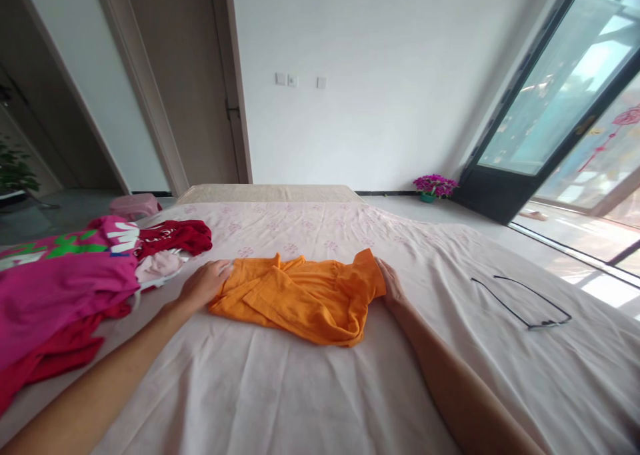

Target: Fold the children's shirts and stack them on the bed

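Orange garment (295, 301) ×1, mid-sheet (280, 395), long axis L–R, lies btwn 2 hands: L hand (207, 281) touches its L end, R hand (394, 285) its R end; neither clearly nearer. Can't tell if fingers pinch fabric. 1 pr. glasses (550, 323) twd sheet's R edge; 1 magenta/red clothes pile (80, 275), L edge, overlapping, no exact count. Past far L corner, 1 pink stool (135, 205); past far R, 1 flowerpot (428, 197).

Eyeglasses (549, 323) lie on the sheet (445, 268); magenta flowers (436, 185) stand beyond.
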### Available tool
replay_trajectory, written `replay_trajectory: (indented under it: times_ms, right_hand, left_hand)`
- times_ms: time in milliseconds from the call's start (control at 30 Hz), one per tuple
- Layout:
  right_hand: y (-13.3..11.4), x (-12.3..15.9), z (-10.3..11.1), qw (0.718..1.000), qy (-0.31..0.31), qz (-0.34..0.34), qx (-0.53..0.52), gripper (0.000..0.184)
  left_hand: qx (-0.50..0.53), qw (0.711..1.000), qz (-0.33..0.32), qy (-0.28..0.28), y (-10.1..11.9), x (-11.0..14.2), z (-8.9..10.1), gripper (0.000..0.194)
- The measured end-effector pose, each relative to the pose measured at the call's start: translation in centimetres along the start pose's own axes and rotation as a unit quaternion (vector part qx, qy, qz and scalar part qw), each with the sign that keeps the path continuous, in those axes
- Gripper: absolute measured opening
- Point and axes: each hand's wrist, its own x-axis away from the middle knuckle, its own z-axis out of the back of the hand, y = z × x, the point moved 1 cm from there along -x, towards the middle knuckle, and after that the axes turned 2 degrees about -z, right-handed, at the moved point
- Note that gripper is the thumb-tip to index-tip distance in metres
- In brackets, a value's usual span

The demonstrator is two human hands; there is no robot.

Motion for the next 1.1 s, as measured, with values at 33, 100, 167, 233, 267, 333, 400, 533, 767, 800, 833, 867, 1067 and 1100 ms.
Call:
replay_trajectory:
  times_ms: [33, 100, 167, 233, 267, 333, 400, 533, 767, 800, 833, 867, 1067, 1100]
  right_hand:
    - [-0.5, 0.2, -0.1, 1.0, -0.013, -0.009, -0.014, 0.048]
    - [-1.2, 0.6, -0.7, 0.998, -0.05, -0.021, -0.021, 0.046]
    - [-1.5, 0.7, -1.3, 0.996, -0.084, -0.019, 0.003, 0.045]
    - [-1.5, 0.7, -1.9, 0.994, -0.099, -0.023, 0.033, 0.046]
    - [-1.5, 0.6, -2.0, 0.994, -0.099, -0.032, 0.032, 0.046]
    - [-1.7, 0.4, -1.7, 0.995, -0.084, -0.06, -0.009, 0.042]
    - [-2.0, 0.2, -0.8, 0.991, -0.069, -0.085, -0.075, 0.038]
    - [-2.5, -0.1, 1.7, 0.975, -0.087, -0.12, -0.165, 0.032]
    - [-1.3, 0.1, 1.4, 0.963, -0.113, -0.173, -0.173, 0.029]
    - [-1.1, 0.0, 1.2, 0.967, -0.094, -0.17, -0.166, 0.027]
    - [-0.9, 0.0, 1.0, 0.972, -0.069, -0.166, -0.151, 0.025]
    - [-0.9, -0.1, 0.8, 0.979, -0.038, -0.159, -0.122, 0.023]
    - [-3.6, 0.2, -1.3, 0.945, 0.056, 0.055, 0.317, 0.046]
    - [-4.3, 0.4, -2.1, 0.925, 0.017, 0.097, 0.366, 0.046]
  left_hand:
    - [0.007, 1.0, 0.004, -0.009, 0.9, 0.2, -0.3, 0.046]
    - [0.025, 0.999, 0.025, -0.001, 2.6, 0.7, -0.8, 0.043]
    - [0.1, 0.993, 0.054, 0.037, 3.9, 1.0, -1.0, 0.03]
    - [0.208, 0.973, 0.077, 0.071, 4.7, 1.1, -0.9, 0.016]
    - [0.254, 0.96, 0.086, 0.083, 4.9, 1.1, -0.8, 0.013]
    - [0.313, 0.939, 0.095, 0.101, 4.9, 0.9, -0.1, 0.015]
    - [0.363, 0.918, 0.098, 0.124, 4.5, 0.7, 1.1, 0.023]
    - [0.573, 0.789, 0.112, 0.193, 3.6, 0.5, 3.5, 0.029]
    - [0.647, 0.73, 0.205, 0.075, 3.8, 2.1, 2.0, 0.037]
    - [0.639, 0.742, 0.201, 0.035, 3.9, 2.4, 1.6, 0.04]
    - [0.629, 0.753, 0.192, -0.004, 3.9, 2.7, 1.4, 0.043]
    - [0.621, 0.761, 0.183, -0.037, 4.0, 3.0, 1.2, 0.046]
    - [0.632, 0.757, 0.163, -0.034, 4.4, 3.6, 2.2, 0.051]
    - [0.647, 0.745, 0.161, -0.022, 4.5, 3.6, 2.7, 0.051]
